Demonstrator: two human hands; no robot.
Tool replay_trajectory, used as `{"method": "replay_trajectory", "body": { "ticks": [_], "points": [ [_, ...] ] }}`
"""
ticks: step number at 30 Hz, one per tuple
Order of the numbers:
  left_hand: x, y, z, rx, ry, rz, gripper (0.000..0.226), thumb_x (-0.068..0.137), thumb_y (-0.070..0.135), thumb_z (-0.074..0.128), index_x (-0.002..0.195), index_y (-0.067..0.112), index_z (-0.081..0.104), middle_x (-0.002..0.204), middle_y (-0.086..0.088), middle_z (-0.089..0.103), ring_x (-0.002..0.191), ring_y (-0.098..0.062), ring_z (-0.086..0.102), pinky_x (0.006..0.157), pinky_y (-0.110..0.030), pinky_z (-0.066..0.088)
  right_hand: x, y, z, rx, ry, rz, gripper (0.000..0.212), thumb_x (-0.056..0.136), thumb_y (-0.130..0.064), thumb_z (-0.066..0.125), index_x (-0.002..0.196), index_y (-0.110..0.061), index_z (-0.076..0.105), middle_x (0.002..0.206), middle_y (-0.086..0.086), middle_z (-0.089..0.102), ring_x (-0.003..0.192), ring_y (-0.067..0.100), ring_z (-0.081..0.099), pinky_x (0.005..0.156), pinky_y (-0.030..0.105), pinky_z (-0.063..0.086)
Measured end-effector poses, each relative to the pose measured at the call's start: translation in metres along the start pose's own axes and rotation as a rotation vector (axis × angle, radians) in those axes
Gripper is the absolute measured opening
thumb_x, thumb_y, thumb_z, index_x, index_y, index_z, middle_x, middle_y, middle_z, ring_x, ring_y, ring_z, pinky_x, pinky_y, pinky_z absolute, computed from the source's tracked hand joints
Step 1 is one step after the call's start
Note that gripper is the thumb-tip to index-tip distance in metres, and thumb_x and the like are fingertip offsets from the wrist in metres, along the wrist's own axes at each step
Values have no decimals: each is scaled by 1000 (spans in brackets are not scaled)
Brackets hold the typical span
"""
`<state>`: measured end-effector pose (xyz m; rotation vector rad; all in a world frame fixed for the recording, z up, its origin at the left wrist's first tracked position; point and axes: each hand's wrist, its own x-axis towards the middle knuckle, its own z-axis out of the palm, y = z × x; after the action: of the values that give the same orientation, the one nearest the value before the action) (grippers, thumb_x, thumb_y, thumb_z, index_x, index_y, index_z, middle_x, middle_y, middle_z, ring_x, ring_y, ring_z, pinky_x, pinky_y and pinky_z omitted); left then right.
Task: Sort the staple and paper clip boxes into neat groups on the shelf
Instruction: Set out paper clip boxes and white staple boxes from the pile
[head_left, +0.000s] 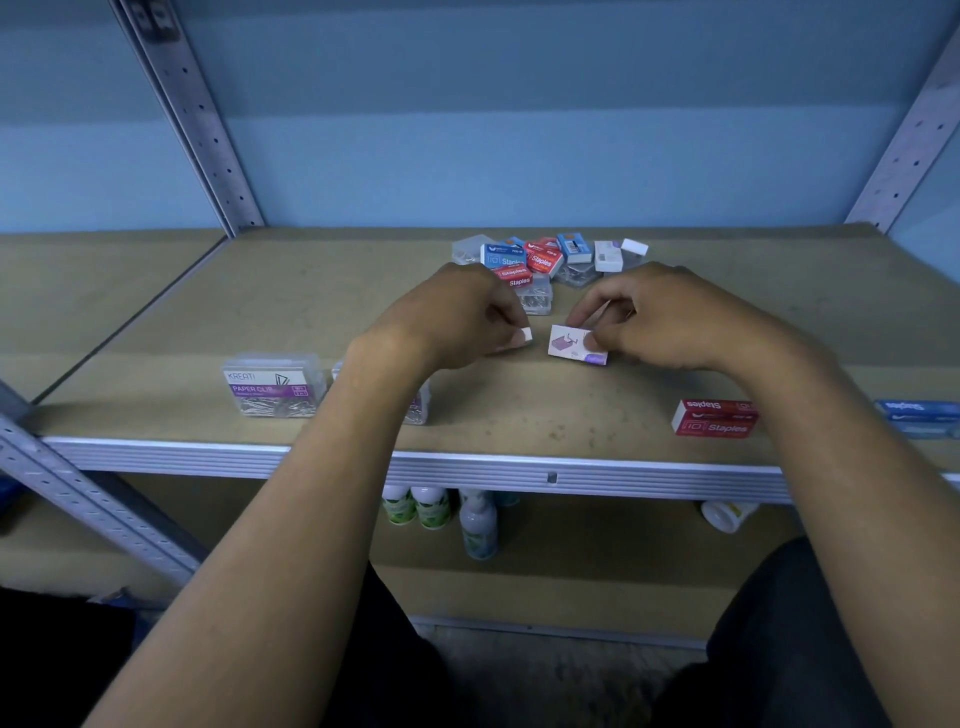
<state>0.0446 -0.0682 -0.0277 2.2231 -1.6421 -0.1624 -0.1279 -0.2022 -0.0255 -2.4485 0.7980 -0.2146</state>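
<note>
Left hand (457, 317): you pinch a small white box (523, 336).
Right hand (654, 317): you pinch a white-and-purple box (574, 344), frame centre.
Sorted: paper clip boxes (275, 387) lower left; red staples box (712, 417) lower right.
Left: mixed pile (545, 260), upper centre of the shelf (156, 338).

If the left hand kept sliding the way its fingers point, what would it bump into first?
Probably the small white and purple box held by the right hand; the left hand points right towards it, though depth is hard to judge.

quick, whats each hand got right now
Left hand: grip closed on a small white box.
Right hand: grip closed on a small white and purple box resting on the shelf.
</note>
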Motion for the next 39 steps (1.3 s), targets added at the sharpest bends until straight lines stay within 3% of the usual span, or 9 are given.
{"method": "replay_trajectory", "body": {
  "ticks": [5,8,12,16,21,23,26,33,39],
  "points": [
    [0,-2,0,24,-6,27,20,94,19,62,105,24,77,107,8,73,86,-3,53,64,-12,36,1,2,1,13,7,22,21,90,-17,66,98,-34,77,81,-11,74,59,-1,68,68,23,55],
    [0,-3,1,32,-9,36,21,95,19,61,107,23,77,109,8,73,87,-4,52,66,-16,36,-2,1,1,13,-20,28,26,79,-27,82,102,-35,75,93,-11,73,76,3,68,80,28,58],
    [-1,-2,0,22,-17,31,23,95,16,59,108,23,77,112,8,72,89,-3,52,63,-5,33,-4,-3,1,-102,-25,21,42,71,-29,89,109,-35,73,102,-12,69,88,1,62,70,19,46],
    [-4,-1,-4,7,-7,-10,31,98,13,50,114,24,74,114,9,69,95,-4,51,75,-16,37,-3,-3,1,-102,-20,22,30,78,-30,82,106,-35,75,102,-9,70,87,6,63,77,23,49],
    [-8,-7,-9,-150,38,-99,35,99,9,43,114,22,72,103,6,73,93,-5,63,78,-14,47,-2,-2,-1,-25,-1,44,10,88,-31,68,94,-32,77,91,-10,73,75,7,68,83,29,57],
    [-9,-9,-10,-151,36,-102,33,99,12,45,116,22,72,106,7,73,93,-5,62,80,-10,45,-3,-2,-2,-27,-1,52,14,89,-27,64,92,-32,77,86,-13,72,73,7,69,80,28,57],
    [-10,-10,-11,-79,54,-60,28,96,20,54,115,28,72,106,17,64,95,0,51,65,9,28,-2,-2,-2,-82,4,35,15,90,-27,63,93,-36,75,89,-16,67,70,-1,59,71,22,48],
    [-9,-7,-6,-138,5,-46,28,78,30,81,104,25,74,98,11,72,90,0,64,67,-1,41,-2,-4,2,-98,2,-36,25,96,-19,59,96,-39,74,99,-9,69,73,0,60,75,25,51],
    [-5,-2,-3,-44,11,-13,19,81,16,77,99,22,77,97,9,72,81,-1,60,56,3,36,-4,-14,3,-95,19,-67,34,93,-7,54,92,-32,78,100,-11,68,76,-2,60,81,26,54]
  ]
}}
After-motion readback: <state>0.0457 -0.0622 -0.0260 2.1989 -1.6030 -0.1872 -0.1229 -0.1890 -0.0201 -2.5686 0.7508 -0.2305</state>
